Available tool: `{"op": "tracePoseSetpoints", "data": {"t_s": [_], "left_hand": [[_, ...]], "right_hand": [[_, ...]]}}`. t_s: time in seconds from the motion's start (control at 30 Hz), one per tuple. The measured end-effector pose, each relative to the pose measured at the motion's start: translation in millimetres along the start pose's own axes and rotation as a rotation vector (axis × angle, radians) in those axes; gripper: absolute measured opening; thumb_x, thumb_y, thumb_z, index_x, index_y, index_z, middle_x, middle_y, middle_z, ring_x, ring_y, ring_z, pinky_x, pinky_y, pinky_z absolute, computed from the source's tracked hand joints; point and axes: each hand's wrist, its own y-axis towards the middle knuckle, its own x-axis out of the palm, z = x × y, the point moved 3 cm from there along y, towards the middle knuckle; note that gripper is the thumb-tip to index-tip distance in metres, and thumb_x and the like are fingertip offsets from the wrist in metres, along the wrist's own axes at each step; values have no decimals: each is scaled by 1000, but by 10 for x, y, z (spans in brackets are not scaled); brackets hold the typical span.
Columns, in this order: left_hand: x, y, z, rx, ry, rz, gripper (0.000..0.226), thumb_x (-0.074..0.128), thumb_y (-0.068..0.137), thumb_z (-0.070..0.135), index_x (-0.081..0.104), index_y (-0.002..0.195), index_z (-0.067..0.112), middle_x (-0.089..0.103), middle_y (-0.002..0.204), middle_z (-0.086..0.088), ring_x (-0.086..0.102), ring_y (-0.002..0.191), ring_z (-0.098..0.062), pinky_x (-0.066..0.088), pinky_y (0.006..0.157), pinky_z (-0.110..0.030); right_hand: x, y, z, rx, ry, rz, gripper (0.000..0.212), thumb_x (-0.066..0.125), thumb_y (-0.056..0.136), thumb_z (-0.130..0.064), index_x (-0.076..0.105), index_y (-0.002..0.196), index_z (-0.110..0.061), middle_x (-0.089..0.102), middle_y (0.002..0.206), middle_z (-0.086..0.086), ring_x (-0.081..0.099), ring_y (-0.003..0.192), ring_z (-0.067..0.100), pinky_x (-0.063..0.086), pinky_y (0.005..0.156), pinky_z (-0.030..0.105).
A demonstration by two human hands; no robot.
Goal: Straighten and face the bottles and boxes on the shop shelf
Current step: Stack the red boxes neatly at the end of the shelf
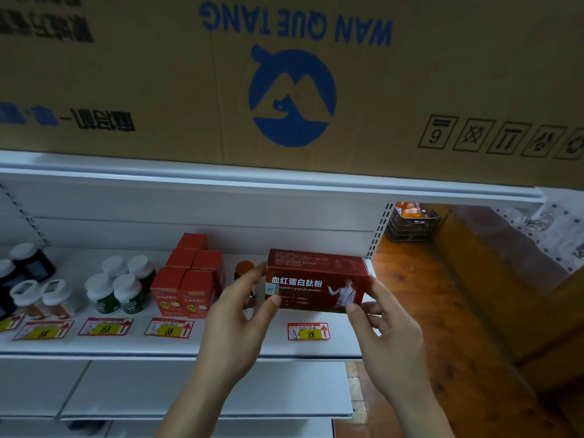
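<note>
I hold one dark red box [316, 281] in both hands: my left hand [240, 314] pinches its left end, thumb on the front and fingers behind, and my right hand [384, 327] pinches its right end the same way, so each grip is curled on the box. It faces me, level, above the front right part of the white shelf [221, 347], over the tag marked 88 [309, 330]. I count five small red boxes [188, 279] packed together left of my hands, four white-capped green bottles [121, 286] left of those, two pale bottles [44, 297] further left, and some dark bottles [28, 263] at the far left edge; their number I cannot tell. One amber bottle [244, 269] stands behind my left fingers. Four more price tags [106, 326] show along the front lip. A big cardboard carton [284, 80] sits on the shelf above. The shelf ends just right of the box, at a slotted upright [380, 229]; beyond it lie a wooden floor [420, 295] and a dark crate [412, 224]. Bare shelf lies under and behind the box.
</note>
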Motion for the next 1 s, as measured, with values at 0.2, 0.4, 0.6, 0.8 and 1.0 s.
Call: {"op": "tracePoseSetpoints", "data": {"t_s": [0.2, 0.4, 0.6, 0.8, 1.0], "left_hand": [[0, -2, 51, 70, 4, 60, 44, 68, 94, 19, 55, 125, 48, 65, 116, 20, 63, 102, 1, 49, 83, -11], [-20, -11, 220, 44, -123, 110, 19, 57, 93, 44, 62, 111, 45, 69, 102, 29, 65, 99, 4, 48, 76, -7], [-32, -2, 242, 27, -129, 144, 13, 57, 92, 46, 61, 104, 48, 69, 98, 33, 66, 94, 7, 49, 75, -8], [-24, 18, 179, -34, -96, 139, 27, 54, 88, 57, 64, 111, 45, 70, 101, 26, 65, 94, 8, 50, 75, -10], [-23, 5, 206, -52, -69, 127, 24, 52, 90, 56, 65, 108, 46, 68, 99, 26, 61, 96, 8, 45, 72, -10]], "right_hand": [[-23, 45, -110, 71, 80, 45, 18, 56, 90, -50, 56, 107, -58, 66, 99, -34, 63, 95, -14, 45, 71, -1], [8, 63, -124, 65, 90, 93, 13, 58, 88, -48, 58, 101, -48, 65, 88, -34, 60, 98, -14, 47, 71, 0], [7, 61, -159, 43, 77, 109, 17, 59, 87, -49, 59, 104, -45, 64, 87, -33, 58, 100, -14, 46, 67, 0], [1, 51, -161, 41, 49, 114, 16, 58, 86, -52, 56, 102, -53, 64, 87, -34, 61, 96, -6, 49, 66, 3], [-7, 49, -136, 54, 62, 98, 17, 59, 86, -52, 55, 103, -53, 66, 91, -35, 65, 93, -2, 52, 67, 6]]}}
